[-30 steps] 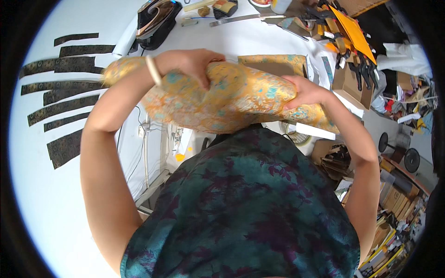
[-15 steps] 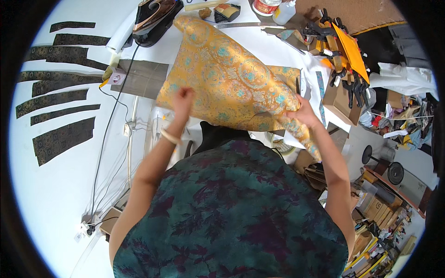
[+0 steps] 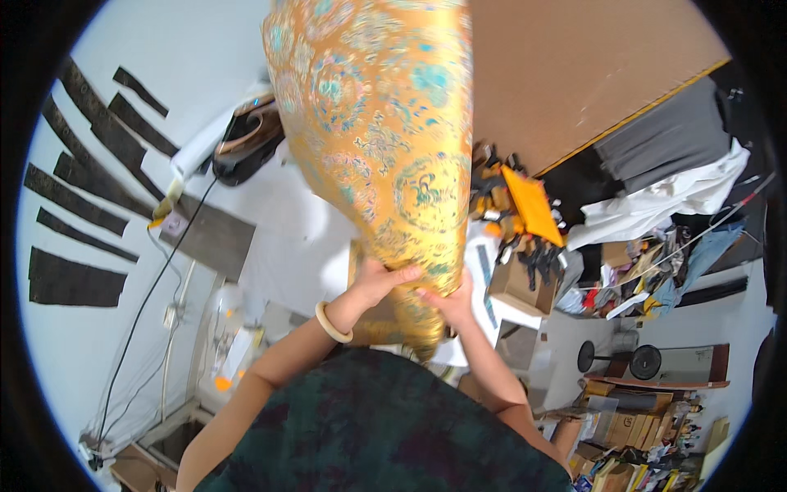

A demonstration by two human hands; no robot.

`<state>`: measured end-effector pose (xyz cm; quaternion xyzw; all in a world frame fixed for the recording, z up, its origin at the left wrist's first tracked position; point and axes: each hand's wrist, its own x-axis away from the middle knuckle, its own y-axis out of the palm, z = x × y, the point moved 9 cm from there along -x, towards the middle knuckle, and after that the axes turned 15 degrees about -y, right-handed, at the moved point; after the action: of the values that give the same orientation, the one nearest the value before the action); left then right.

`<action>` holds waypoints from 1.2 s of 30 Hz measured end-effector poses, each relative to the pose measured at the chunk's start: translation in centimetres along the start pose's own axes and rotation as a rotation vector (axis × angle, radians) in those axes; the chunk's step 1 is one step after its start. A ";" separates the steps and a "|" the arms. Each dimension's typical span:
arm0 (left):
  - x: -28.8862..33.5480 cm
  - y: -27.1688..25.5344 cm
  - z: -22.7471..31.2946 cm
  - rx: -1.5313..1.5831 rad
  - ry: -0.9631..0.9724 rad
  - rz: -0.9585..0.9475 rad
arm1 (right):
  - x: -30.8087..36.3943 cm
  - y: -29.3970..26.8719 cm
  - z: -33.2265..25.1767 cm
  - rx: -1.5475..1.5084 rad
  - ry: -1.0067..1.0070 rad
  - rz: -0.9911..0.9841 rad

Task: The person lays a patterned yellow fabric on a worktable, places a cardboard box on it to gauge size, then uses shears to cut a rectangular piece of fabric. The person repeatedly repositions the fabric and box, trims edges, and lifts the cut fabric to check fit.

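A gold brocade fabric [image 3: 373, 139] with turquoise and pale floral medallions rises high in front of me, gathered narrow at its lower part. My left hand [image 3: 384, 283], with a pale bangle on its wrist, is closed on the gathered fabric from the left. Close beside it, my right hand [image 3: 447, 299] grips the same bunched part from the right. Some fingers of both hands are hidden by the cloth. Below the hands a loose end of the fabric hangs toward my dark green top. The upper cloth is blurred and runs out of the picture.
Left of the fabric, a clothes iron [image 3: 248, 141] stands on the white table, its cord trailing toward me. Dark patterned strips [image 3: 78, 279] hang on the left wall. On the right are an orange sheet [image 3: 533, 205], black clamps [image 3: 537, 262] and a cardboard box [image 3: 520, 287].
The fabric, spread low before, is now raised and bunched upright. My left hand has come right and taken hold of it; the right hand moved inward beside it. The view has shifted.
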<state>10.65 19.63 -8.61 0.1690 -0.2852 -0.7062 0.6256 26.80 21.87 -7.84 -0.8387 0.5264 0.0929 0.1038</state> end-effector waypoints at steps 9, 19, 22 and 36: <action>3.1 0.3 14.7 -0.517 -0.013 -0.097 | -6.9 -1.0 -10.3 -0.386 -0.245 0.031; 6.4 -11.3 9.7 -0.045 -0.110 -0.141 | 6.9 -0.1 4.5 -0.951 0.134 0.679; 4.6 -12.6 9.0 0.523 -0.177 -0.152 | 10.3 0.8 5.2 -0.886 0.243 0.661; 4.1 -8.8 12.4 0.662 -0.015 -0.462 | 10.3 -1.3 1.0 -0.747 0.124 0.693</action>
<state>-4.30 18.51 -3.84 0.4160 -0.4562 -0.6995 0.3600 32.33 13.80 -11.46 -0.5986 0.7098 0.2536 -0.2712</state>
